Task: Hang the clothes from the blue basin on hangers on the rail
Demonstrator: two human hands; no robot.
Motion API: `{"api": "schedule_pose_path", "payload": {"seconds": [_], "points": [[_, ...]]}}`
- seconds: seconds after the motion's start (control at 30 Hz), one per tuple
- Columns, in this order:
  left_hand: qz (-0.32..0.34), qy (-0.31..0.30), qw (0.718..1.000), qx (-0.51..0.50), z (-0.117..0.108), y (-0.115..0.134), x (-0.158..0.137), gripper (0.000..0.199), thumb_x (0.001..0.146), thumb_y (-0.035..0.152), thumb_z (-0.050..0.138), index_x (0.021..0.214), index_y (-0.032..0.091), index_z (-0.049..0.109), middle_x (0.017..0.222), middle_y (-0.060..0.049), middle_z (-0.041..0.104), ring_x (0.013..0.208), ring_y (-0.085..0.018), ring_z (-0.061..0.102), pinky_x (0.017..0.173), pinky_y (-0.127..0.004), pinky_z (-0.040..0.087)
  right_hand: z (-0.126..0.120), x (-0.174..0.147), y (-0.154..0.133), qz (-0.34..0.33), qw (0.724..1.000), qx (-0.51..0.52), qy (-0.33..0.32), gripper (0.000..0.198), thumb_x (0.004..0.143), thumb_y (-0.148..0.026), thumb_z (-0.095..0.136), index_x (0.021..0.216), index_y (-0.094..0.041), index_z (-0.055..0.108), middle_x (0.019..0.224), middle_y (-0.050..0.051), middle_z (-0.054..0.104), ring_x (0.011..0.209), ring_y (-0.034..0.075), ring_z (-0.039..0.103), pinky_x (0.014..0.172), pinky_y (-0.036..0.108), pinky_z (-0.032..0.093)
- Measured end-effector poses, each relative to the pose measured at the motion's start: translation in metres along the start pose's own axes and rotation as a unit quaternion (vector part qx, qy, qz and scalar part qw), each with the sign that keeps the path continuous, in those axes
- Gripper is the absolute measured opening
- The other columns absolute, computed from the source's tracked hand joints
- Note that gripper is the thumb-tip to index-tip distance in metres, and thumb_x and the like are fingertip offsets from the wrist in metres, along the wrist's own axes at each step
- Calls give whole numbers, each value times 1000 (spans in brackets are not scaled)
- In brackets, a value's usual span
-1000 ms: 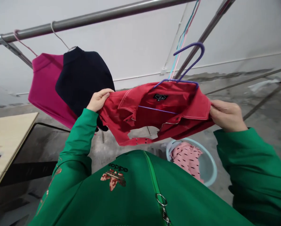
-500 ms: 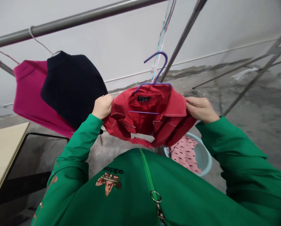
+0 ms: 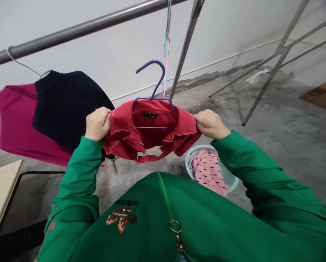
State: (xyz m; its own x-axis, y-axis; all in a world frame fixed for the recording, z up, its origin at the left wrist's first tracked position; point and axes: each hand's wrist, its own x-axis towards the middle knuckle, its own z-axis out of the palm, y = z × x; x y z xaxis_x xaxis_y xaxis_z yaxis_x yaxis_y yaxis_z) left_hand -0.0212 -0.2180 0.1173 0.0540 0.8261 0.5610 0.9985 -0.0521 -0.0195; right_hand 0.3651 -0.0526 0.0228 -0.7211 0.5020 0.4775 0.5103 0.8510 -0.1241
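Note:
A red jacket point(image 3: 157, 109) with pale stitching and a black neck label hangs stretched between my two hands. Inside its collar sits a purple hanger point(image 3: 158, 78), whose hook points up and is apart from the metal rail. My left hand point(image 3: 98, 123) is closed on the jacket's shoulder on the left, in front of a dark navy garment. On the other side, my right hand point(image 3: 210, 123) pinches the opposite shoulder. The jacket's lower part is foreshortened below the collar, and my fingertips are partly hidden by the fabric.
Across the top runs a metal rail point(image 3: 83, 27). From it hang a navy garment point(image 3: 67, 105) and a magenta garment point(image 3: 18, 120). A light-blue basin point(image 3: 232, 183) with pink patterned cloth point(image 3: 208, 169) stands on the floor. At left is a wooden tabletop point(image 3: 3, 189); a cardboard box point(image 3: 322, 94) lies far right.
The view has shifted, so the rail, hung garments and basin appear farther left. Both hands still hold the red jacket, which has also moved left in view along with the hanger.

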Motion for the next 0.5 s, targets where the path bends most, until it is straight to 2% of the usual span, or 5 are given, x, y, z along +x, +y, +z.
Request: {"api": "schedule_pose_path", "payload": {"seconds": [0.1, 0.23, 0.4, 0.47, 0.5], "points": [[-4, -5, 1000, 0, 3, -2, -5, 27, 90, 32, 36, 80, 20, 59, 75, -6, 60, 73, -20, 57, 68, -32, 40, 11, -8, 2, 1, 1000, 1, -5, 29, 83, -21, 38, 89, -17, 66, 77, 11, 66, 74, 21, 58, 71, 34, 44], [9, -14, 1000, -8, 3, -4, -13, 27, 89, 30, 36, 78, 21, 58, 72, -6, 59, 70, -19, 57, 68, -32, 41, 9, -13, 7, 17, 993, 115, 13, 31, 88, -31, 38, 94, -20, 67, 89, 9, 68, 83, 20, 61, 73, 32, 47], [5, -13, 998, -55, -3, -4, -25, 25, 88, 28, 36, 76, 21, 57, 69, -5, 57, 67, -18, 55, 65, -31, 42, -18, -2, 13, 114, 944, 307, 45, 31, 87, -45, 48, 90, -20, 66, 91, 6, 67, 86, 18, 63, 80, 32, 49], [-8, 0, 998, -58, -2, 0, -28, 24, 88, 27, 36, 76, 21, 56, 70, -5, 57, 68, -18, 55, 65, -31, 42, -32, 9, 4, 147, 920, 354, 78, 35, 87, -48, 47, 96, -19, 64, 99, 8, 66, 92, 19, 63, 83, 32, 49], [-12, 4, 998, -56, -1, 3, -29, 24, 88, 27, 36, 76, 21, 56, 70, -5, 57, 68, -18, 56, 64, -31, 42, -39, 15, -4, 151, 918, 358, 81, 37, 88, -49, 45, 98, -18, 63, 101, 8, 66, 92, 19, 63, 83, 33, 49]]}}
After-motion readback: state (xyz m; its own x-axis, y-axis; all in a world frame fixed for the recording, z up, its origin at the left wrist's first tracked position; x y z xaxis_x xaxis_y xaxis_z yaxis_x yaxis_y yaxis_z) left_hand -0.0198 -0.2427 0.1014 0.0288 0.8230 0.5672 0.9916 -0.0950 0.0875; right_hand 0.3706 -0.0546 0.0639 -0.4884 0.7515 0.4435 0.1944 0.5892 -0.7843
